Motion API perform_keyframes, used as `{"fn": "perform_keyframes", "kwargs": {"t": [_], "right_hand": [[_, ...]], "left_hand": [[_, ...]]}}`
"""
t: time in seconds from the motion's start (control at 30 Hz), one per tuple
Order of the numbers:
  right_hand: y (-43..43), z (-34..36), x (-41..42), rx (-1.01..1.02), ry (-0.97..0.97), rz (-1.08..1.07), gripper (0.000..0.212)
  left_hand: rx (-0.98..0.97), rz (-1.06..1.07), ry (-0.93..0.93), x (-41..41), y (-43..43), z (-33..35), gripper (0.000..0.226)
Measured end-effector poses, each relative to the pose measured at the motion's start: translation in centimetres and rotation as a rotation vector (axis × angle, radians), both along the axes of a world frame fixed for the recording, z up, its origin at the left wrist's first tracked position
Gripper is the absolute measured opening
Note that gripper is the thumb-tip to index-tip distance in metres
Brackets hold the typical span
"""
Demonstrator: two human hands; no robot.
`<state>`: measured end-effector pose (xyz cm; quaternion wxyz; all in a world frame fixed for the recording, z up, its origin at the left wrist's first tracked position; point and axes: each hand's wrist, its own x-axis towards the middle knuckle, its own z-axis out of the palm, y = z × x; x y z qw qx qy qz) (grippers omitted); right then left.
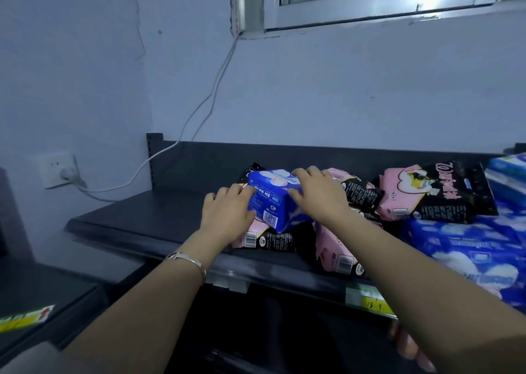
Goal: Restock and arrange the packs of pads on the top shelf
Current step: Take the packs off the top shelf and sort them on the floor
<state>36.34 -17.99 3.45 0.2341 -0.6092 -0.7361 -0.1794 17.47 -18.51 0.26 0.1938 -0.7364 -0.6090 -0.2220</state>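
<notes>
Between left hand (225,211), right hand (318,194): blue pack (273,200), gripped.

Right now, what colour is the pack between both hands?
The pack is blue with white pad graphics; head view.

Print on the pink-and-black pack (427,197) and price label (367,298) is unreadably blurred.

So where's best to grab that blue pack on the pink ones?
The blue pack lies bulky and tilted on pink packs, so probably take its two ends, one hand from each side, as the left hand and right hand do.
</notes>
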Motion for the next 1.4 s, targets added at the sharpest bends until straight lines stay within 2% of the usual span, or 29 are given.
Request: {"fn": "perform_keyframes", "kwargs": {"t": [0.2, 0.3, 0.47, 0.57, 0.77, 0.97, 1.17, 1.27, 1.4], "right_hand": [[4.3, 1.2, 1.4, -0.113, 0.119, 0.027, 0.048], [6.7, 1.6, 1.9, -0.236, 0.145, 0.073, 0.053], [10.6, 2.0, 2.3, -0.46, 0.145, 0.123, 0.063], [11.7, 1.7, 1.9, -0.545, 0.147, 0.15, 0.069], [12.5, 2.1, 0.6, -0.449, 0.124, 0.21, 0.057], [12.3, 3.3, -3.7, -0.289, 0.223, 0.296, 0.063], [11.2, 2.8, -10.9, -0.309, 0.334, 0.552, 0.066], [11.0, 0.8, -13.8, -0.34, 0.336, 0.619, 0.064], [11.9, -2.4, -16.0, -0.451, 0.271, 0.574, 0.062]], "left_hand": [[-0.074, 0.014, -0.08, 1.6, 3.4, 1.2, 0.05], [-0.185, 0.029, -0.292, 2.7, 5.6, 1.7, 0.054], [-0.382, 0.019, -0.73, 4.4, 9.2, 2.0, 0.073], [-0.426, 0.029, -0.857, 5.2, 10.3, 1.4, 0.076], [-0.337, 0.025, -0.956, 5.3, 10.7, 1.7, 0.063], [-0.111, -0.003, -1.042, 1.2, 9.6, 3.0, 0.06], [0.067, 0.062, -1.049, -5.8, 6.8, 3.2, 0.09], [0.054, 0.125, -1.055, -8.6, 5.7, 1.3, 0.093], [-0.077, 0.195, -1.066, -10.5, 5.7, -1.9, 0.1]]}}
